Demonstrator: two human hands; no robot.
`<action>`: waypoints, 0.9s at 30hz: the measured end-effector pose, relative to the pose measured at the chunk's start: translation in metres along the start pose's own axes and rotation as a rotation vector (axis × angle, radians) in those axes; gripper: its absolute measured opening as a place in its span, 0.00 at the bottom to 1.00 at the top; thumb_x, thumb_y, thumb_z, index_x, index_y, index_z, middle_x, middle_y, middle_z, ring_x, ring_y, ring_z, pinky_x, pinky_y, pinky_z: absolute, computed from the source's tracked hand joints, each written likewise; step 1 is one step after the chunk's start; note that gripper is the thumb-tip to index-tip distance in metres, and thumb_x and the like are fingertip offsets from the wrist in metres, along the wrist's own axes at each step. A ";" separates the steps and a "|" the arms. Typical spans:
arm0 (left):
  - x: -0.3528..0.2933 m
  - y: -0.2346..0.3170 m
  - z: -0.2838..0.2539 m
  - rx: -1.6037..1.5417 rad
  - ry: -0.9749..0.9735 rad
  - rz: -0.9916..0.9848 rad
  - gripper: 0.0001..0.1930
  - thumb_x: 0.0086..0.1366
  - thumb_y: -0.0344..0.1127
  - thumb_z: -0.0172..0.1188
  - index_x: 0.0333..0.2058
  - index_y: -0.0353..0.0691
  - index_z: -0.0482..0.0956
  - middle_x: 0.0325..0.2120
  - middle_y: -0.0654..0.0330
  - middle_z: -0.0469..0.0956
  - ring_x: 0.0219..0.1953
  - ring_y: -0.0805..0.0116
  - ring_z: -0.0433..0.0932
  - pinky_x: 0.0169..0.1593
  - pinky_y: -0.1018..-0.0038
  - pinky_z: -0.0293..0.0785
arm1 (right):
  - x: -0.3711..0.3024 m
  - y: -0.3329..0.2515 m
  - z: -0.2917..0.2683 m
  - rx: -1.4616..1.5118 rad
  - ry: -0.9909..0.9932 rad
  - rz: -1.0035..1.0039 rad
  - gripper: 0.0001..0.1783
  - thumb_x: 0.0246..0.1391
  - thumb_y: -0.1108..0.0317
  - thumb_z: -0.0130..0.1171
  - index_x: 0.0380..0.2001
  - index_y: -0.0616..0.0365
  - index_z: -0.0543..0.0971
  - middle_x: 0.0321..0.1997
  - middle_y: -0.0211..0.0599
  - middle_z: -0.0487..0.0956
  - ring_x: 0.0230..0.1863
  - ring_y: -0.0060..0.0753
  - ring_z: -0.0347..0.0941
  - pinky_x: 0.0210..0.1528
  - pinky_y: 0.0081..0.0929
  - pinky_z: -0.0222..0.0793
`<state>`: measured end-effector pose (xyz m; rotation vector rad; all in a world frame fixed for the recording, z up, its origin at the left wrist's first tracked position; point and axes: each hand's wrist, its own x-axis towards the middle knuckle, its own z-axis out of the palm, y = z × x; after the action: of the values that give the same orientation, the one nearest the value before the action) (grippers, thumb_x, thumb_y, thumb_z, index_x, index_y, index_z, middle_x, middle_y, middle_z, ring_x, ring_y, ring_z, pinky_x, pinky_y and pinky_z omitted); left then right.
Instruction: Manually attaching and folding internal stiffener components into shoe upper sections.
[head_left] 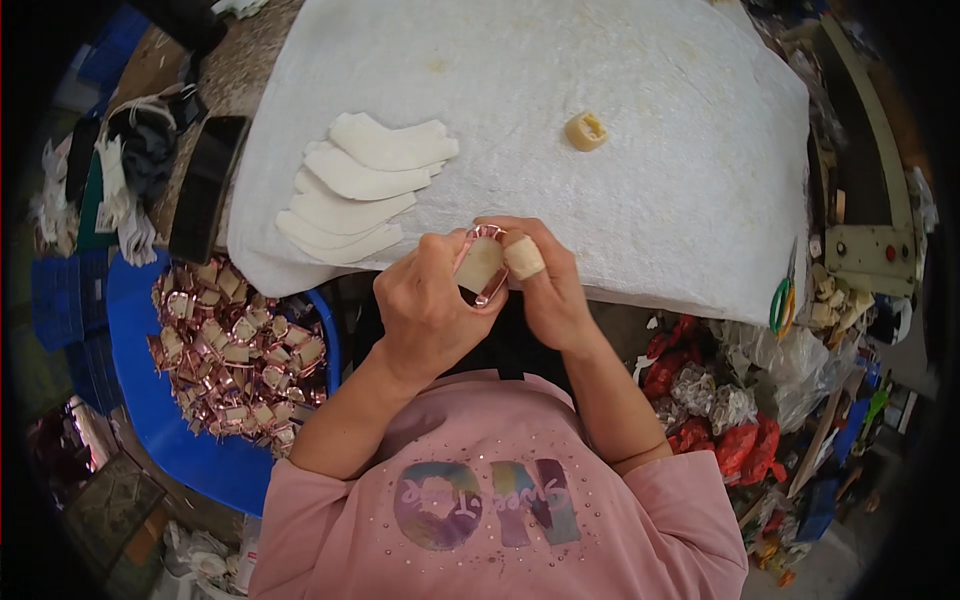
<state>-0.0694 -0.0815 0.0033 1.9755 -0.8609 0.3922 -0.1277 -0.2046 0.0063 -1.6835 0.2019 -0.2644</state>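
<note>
Just past the table's near edge, both my hands hold a small shiny rose-gold metal piece [481, 266] with a cream-coloured inside. My left hand [428, 305] grips its left side with closed fingers. On the other side my right hand [556, 295] pinches the rim; its thumb has a beige wrap [523, 257] around it. Beyond my left hand, several white curved strips [362, 184] lie overlapped like a fan on the white-covered table [500, 90]. Farther off to the right sits a small tan ring-shaped roll [586, 131], apart from both hands.
A blue tub [150, 425] at my left holds many rose-gold pieces [240, 350]. A dark phone [207, 188] lies left of the cloth. Scissors [780, 304] hang by the table's right edge, near a metal machine [868, 245]. Red and clear plastic bags [740, 435] are heaped below.
</note>
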 end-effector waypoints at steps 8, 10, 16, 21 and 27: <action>-0.014 -0.036 -0.053 0.124 0.092 -0.074 0.22 0.43 0.27 0.69 0.37 0.31 0.71 0.25 0.56 0.75 0.22 0.64 0.76 0.28 0.75 0.74 | 0.044 -0.010 -0.008 -0.046 -0.098 -0.137 0.16 0.62 0.61 0.49 0.47 0.60 0.73 0.35 0.34 0.76 0.37 0.26 0.70 0.42 0.24 0.66; -0.020 -0.052 -0.081 0.336 0.117 -0.148 0.22 0.46 0.29 0.67 0.41 0.33 0.71 0.31 0.56 0.74 0.31 0.63 0.75 0.35 0.71 0.73 | 0.053 -0.004 0.000 -0.231 -0.027 -0.223 0.13 0.55 0.69 0.55 0.43 0.58 0.75 0.32 0.36 0.76 0.35 0.32 0.70 0.42 0.26 0.66; -0.072 -0.119 -0.193 0.903 0.465 -0.424 0.22 0.49 0.32 0.64 0.44 0.35 0.72 0.40 0.52 0.70 0.47 0.54 0.65 0.51 0.62 0.59 | 0.072 -0.009 0.025 -0.626 -0.113 -0.423 0.15 0.45 0.74 0.60 0.39 0.59 0.76 0.41 0.41 0.72 0.45 0.44 0.63 0.49 0.36 0.61; -0.094 -0.132 -0.244 1.350 0.569 -0.651 0.22 0.52 0.33 0.62 0.46 0.37 0.73 0.42 0.54 0.71 0.49 0.55 0.64 0.56 0.63 0.55 | 0.080 -0.010 0.042 -0.679 -0.162 -0.446 0.15 0.43 0.75 0.60 0.38 0.60 0.76 0.42 0.40 0.72 0.46 0.44 0.63 0.52 0.38 0.58; -0.014 -0.078 -0.138 0.371 0.245 -0.391 0.15 0.52 0.26 0.59 0.41 0.38 0.77 0.39 0.56 0.74 0.44 0.59 0.72 0.51 0.67 0.65 | 0.104 -0.011 0.041 -0.835 -0.154 -0.469 0.14 0.43 0.77 0.57 0.38 0.61 0.77 0.41 0.39 0.73 0.45 0.42 0.64 0.51 0.37 0.59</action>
<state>-0.0150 0.0673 0.0203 2.3122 -0.2454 0.5781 -0.0168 -0.1937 0.0180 -2.5661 -0.2445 -0.4328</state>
